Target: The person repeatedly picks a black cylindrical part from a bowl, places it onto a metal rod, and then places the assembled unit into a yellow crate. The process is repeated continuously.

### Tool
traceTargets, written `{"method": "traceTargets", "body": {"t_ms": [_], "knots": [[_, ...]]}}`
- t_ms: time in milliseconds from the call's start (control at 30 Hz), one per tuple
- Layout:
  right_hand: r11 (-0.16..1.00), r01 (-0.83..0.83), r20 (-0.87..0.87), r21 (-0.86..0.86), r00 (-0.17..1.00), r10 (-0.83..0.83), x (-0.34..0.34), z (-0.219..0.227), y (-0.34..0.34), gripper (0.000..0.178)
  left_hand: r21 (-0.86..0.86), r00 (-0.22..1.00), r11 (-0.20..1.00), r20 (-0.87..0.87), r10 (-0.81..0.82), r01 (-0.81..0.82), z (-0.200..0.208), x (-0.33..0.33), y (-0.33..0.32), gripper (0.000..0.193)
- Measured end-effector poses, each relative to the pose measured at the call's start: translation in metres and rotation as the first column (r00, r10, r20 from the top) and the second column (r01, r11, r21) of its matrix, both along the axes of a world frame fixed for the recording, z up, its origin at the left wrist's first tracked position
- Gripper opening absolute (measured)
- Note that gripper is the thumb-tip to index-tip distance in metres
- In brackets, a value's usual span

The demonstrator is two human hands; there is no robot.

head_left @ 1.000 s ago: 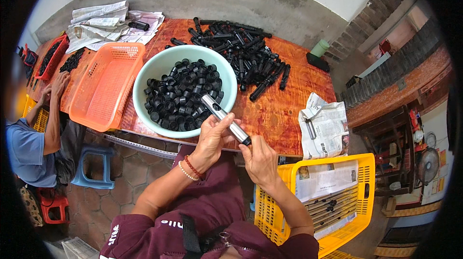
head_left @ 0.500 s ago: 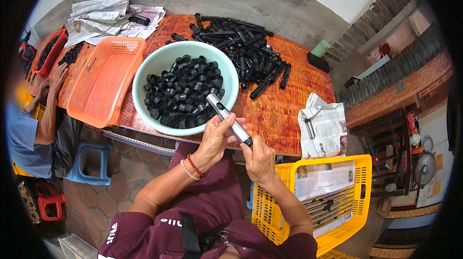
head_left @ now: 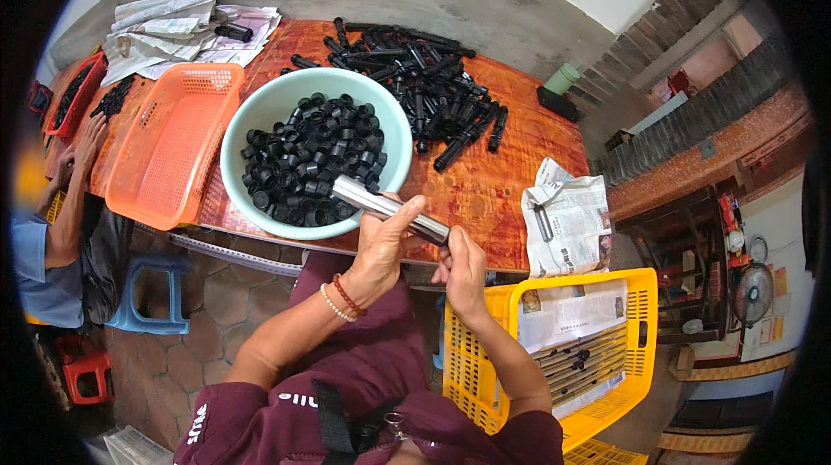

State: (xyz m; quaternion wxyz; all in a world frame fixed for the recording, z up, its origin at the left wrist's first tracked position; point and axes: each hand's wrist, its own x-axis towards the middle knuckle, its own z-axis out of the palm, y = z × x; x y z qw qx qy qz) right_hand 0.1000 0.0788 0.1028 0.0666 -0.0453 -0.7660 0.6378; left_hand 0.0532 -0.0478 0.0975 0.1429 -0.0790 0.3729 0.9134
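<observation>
My left hand [head_left: 387, 247] is wrapped round a shiny silver metal tube [head_left: 363, 198], thumb along its top side. The tube slants, its upper left end over the rim of a pale green basin [head_left: 402, 130]. At its lower right end my right hand [head_left: 465, 275] is closed, fingers pinched round the dark end; what exactly sits under them is hidden. Many short black plastic caps [head_left: 303, 158] fill the basin's bottom. Behind it, on the table, lies a heap of long black tubes [head_left: 441, 106].
An orange basket [head_left: 138, 197] stands left of the basin. A yellow crate [head_left: 645, 352] with newspaper and rods is at my right. Crumpled newspaper [head_left: 567, 223] lies at the table's right edge. A co-worker's hands [head_left: 84, 149] are at far left, near a blue stool [head_left: 151, 322].
The silver tube has turned, so the opening in its side no longer shows. My right hand now covers more of its dark end. The whole view has shifted slightly.
</observation>
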Motion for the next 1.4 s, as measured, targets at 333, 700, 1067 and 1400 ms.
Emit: {"method": "traceTargets", "body": {"t_ms": [333,700,1067,1400], "knots": [[0.956,-0.03,0.177,-0.291,0.98,0.085,0.0,0.005,0.009,0.044,0.123,0.99,0.988,0.1,-0.102,0.09,-0.006,-0.003,0.002,0.025],[0.695,0.218,-0.445,0.685,0.881,0.162,-0.003,0.014,0.01,0.027,0.14,0.977,0.986,0.179,-0.113,0.088,-0.004,0.004,0.007,0.024],[0.861,0.365,-0.499,0.355,0.852,-0.156,0.001,0.022,0.027,0.037,0.008,0.944,0.989,-0.298,0.141,-0.146,0.031,0.028,0.043,0.018],[0.948,0.317,-0.316,0.013,0.901,-0.297,0.003,0.013,0.04,0.046,-0.127,0.881,0.98,-0.467,0.078,-0.154,0.036,0.027,0.054,0.021]]}}
